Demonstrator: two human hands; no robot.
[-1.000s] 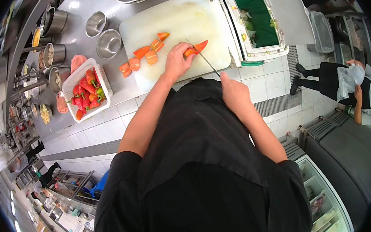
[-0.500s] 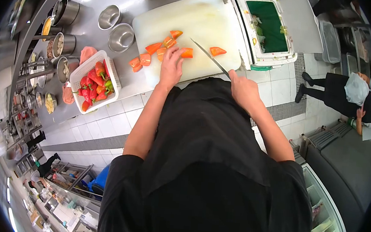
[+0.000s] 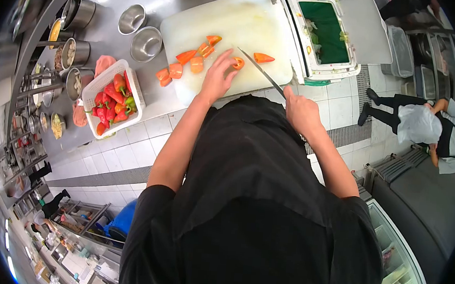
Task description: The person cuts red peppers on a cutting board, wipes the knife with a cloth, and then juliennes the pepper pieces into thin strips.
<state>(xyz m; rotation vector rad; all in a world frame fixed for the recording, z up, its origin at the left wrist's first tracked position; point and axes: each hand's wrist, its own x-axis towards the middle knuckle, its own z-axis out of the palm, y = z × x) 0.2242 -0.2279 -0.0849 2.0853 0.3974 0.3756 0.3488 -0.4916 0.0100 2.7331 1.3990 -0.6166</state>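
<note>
My left hand [image 3: 217, 81] rests over the cutting board [image 3: 247, 23], its fingertips and thumb at the left side of an orange pepper piece [image 3: 238, 63], whose curved cut end faces up. My right hand [image 3: 300, 111] grips the handle of a kitchen knife [image 3: 265, 75]. The blade points up and left over the board, its tip a little above and right of that piece. Right of the blade lies a larger pointed pepper piece [image 3: 264, 58]. Several orange pepper chunks [image 3: 196, 64] lie left of my left hand, some near the board's left edge.
A white basket [image 3: 141, 101] of whole peppers [image 3: 114, 100] stands at the left, near two steel bowls [image 3: 146, 45]. Steel pots [image 3: 75, 54] line the far left counter. A green-lined bin [image 3: 327, 32] adjoins the board's right side. A person [image 3: 426, 123] stands at the right.
The pepper piece at my left fingers has turned, showing its cut end. My left hand has shifted right and away from the chunks. The knife has moved slightly right. The person at right has bent.
</note>
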